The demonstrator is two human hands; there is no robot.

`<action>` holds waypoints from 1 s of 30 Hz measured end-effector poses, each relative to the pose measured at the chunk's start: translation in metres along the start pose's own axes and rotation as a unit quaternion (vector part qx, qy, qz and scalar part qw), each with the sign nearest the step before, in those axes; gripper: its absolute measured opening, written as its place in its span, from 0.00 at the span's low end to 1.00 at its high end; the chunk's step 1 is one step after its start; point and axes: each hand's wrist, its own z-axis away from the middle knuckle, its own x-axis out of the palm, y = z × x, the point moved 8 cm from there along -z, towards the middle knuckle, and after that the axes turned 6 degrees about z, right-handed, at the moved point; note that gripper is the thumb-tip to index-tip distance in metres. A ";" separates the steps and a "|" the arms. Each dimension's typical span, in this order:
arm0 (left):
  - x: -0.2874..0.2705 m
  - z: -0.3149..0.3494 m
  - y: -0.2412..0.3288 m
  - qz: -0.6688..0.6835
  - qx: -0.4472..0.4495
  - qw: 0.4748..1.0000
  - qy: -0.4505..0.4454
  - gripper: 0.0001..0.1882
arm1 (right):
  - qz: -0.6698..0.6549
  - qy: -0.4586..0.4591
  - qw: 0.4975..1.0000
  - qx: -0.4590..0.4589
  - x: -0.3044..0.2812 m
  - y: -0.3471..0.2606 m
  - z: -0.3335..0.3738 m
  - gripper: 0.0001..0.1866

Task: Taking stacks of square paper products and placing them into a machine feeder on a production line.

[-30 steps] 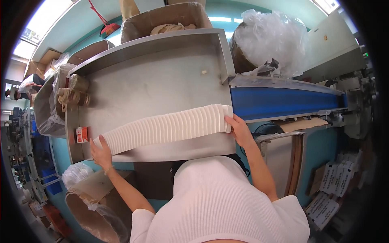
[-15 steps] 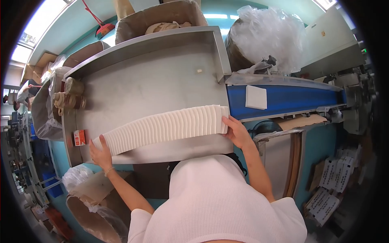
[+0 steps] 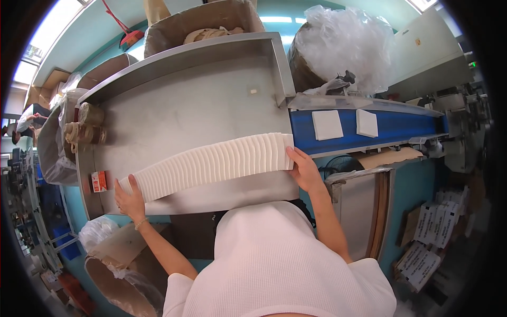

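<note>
Left hand [image 3: 130, 198], thumb spread, braces white folded row [image 3: 211, 161] on table [image 3: 195, 95]; right hand [image 3: 304, 169] at its right end, grip unclear. Blue belt [image 3: 407, 124]: two white squares [image 3: 327, 125], none a second ago, so pieces are arriving.

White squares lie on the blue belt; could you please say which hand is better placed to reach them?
Probably the right hand, at the end of the white row nearest the white squares; the left hand is at the opposite end.
</note>
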 end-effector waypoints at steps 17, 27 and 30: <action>0.000 0.004 0.022 0.008 0.033 0.999 0.015 0.38 | 0.251 0.007 0.968 -0.028 -0.032 0.000 0.003 0.14; 0.005 0.003 0.021 0.013 0.036 0.999 0.007 0.38 | 0.128 -0.016 0.989 -0.077 0.001 -0.001 -0.012 0.16; 0.006 0.006 0.023 0.003 0.017 1.000 -0.001 0.38 | 0.191 -0.033 0.981 0.014 -0.014 0.011 0.003 0.15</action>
